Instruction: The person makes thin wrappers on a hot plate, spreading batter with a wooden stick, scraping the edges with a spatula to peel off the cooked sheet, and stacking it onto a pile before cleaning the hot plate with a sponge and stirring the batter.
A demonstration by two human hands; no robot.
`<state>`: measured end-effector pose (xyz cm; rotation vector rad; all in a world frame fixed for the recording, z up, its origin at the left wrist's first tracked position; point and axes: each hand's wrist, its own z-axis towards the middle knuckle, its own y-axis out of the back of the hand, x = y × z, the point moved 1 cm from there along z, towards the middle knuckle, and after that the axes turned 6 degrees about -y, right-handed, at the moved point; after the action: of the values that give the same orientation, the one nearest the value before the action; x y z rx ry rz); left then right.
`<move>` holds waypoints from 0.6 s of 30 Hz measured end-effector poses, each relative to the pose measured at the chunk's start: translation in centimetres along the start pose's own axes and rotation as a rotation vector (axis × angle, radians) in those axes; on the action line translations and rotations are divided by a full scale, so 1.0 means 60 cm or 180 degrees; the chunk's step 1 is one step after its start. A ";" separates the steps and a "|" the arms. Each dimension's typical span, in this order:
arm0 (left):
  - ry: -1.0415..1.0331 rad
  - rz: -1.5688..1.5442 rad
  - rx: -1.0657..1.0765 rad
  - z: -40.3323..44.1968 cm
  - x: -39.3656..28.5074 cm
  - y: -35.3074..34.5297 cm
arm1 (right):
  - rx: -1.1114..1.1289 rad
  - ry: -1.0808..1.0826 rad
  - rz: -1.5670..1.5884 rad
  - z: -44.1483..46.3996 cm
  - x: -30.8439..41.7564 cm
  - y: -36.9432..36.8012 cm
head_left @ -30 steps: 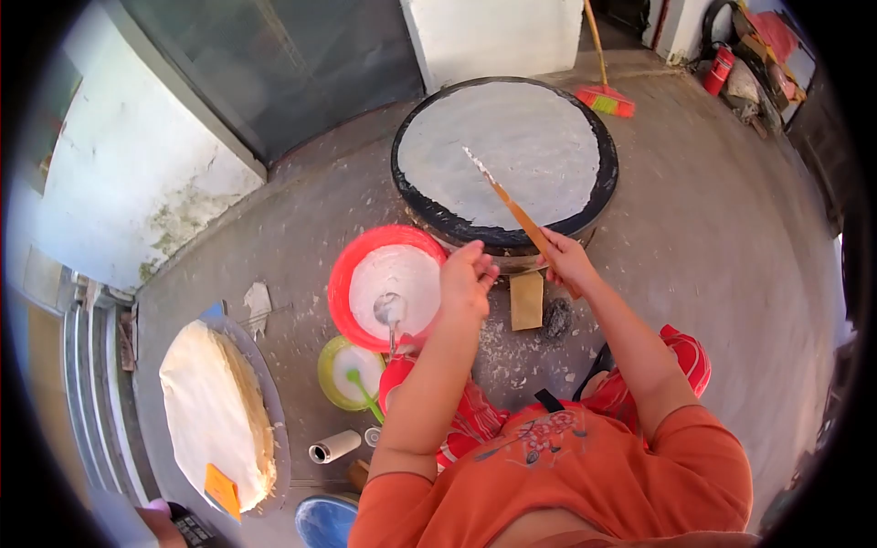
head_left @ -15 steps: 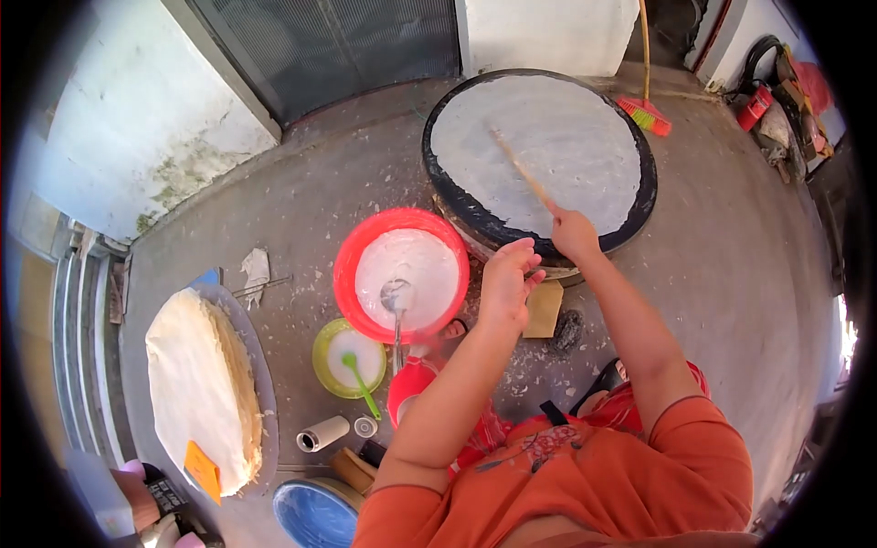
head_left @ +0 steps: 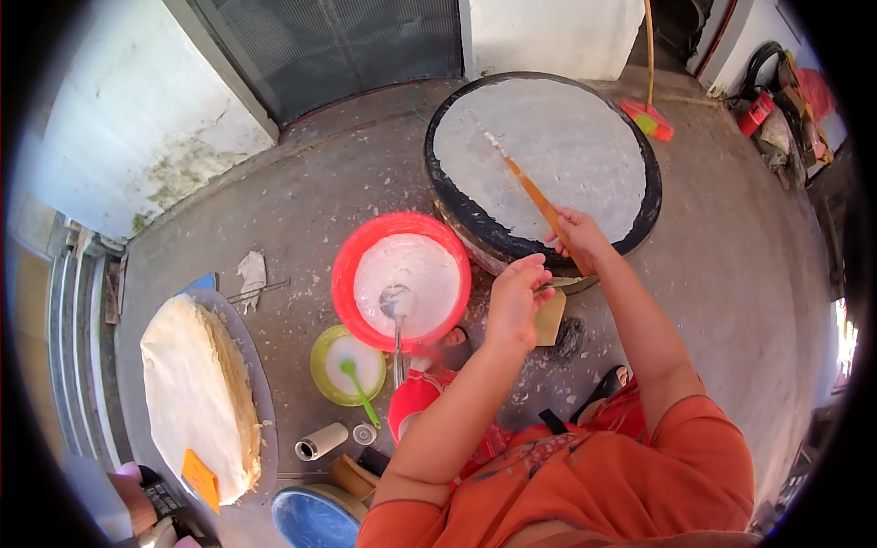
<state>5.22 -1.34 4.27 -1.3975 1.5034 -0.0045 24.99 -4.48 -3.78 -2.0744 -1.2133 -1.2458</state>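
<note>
My right hand is closed around a flat wooden spreader, whose whitened tip points away from me above the large round griddle. A pale layer of batter covers nearly all of the griddle, leaving its black rim bare. Held up near the griddle's front edge, my left hand has its fingers loosely bent and apart, with nothing in them. Left of it, a red basin holds white batter with a metal ladle resting in it.
A yellow-green bowl with a green spoon stands beside the basin. At left lies a stack of thin pale sheets on a board. A thermos and a blue tub are nearer me. A broom leans behind the griddle.
The spreader has turned in my right hand, showing its broad face and lower end. My left hand has dropped slightly toward me. The batter layer looks about the same.
</note>
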 end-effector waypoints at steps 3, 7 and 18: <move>0.0011 0.0056 0.0047 -0.003 0.002 -0.003 | -0.0074 -0.0197 0.0270 0.032 0.020 -0.003; 0.0074 0.0020 0.0054 -0.002 -0.004 -0.006 | -0.0125 -0.0026 0.0264 0.076 0.042 0.001; 0.0129 0.0020 0.0165 0.005 -0.005 -0.013 | -0.1615 0.0888 -0.2818 0.161 0.033 0.000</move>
<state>5.93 -1.18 4.77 -1.3585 1.5308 -0.0677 30.10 3.35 -6.96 -1.5525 -1.9044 -2.3432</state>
